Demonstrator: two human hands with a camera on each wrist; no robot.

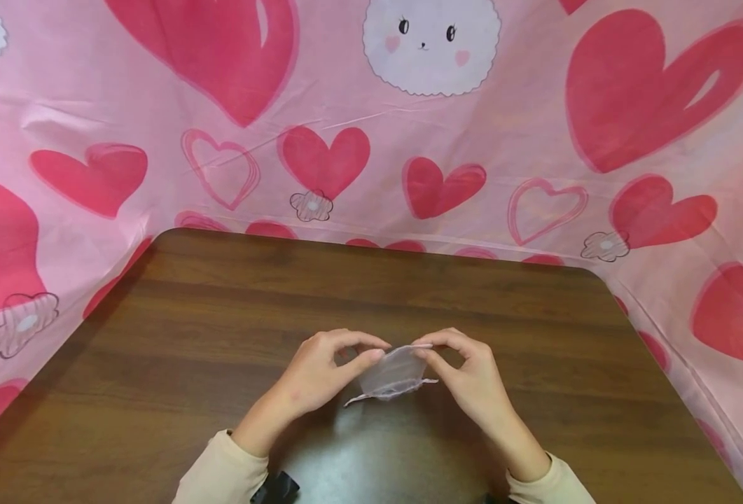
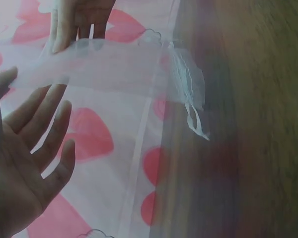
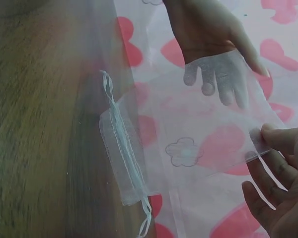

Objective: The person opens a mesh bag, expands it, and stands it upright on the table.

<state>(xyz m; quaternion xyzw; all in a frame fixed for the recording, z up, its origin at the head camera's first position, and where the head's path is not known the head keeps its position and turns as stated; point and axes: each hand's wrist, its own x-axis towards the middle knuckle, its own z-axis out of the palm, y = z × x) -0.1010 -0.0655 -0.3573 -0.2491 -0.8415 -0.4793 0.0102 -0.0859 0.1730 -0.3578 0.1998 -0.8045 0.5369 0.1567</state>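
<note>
A sheer white organza drawstring pouch [image 1: 391, 372] hangs between my two hands above the table. Its ribbon drawstrings [image 3: 123, 141] run across the gathered lower end, with a loop sticking out at each side. My left hand [image 1: 321, 371] pinches one upper corner between thumb and fingers. The opposite upper corner is pinched by my right hand [image 1: 468, 374]. In the right wrist view, the left hand's fingers [image 3: 226, 82] show through the thin mesh. The pouch looks flat, with nothing visible inside.
A dark brown wooden table [image 1: 220, 308] with rounded corners lies under the hands. Behind and beside it hangs a pink cloth [image 1: 346, 84] printed with hearts. A black strap piece [image 1: 276, 486] shows by the left sleeve.
</note>
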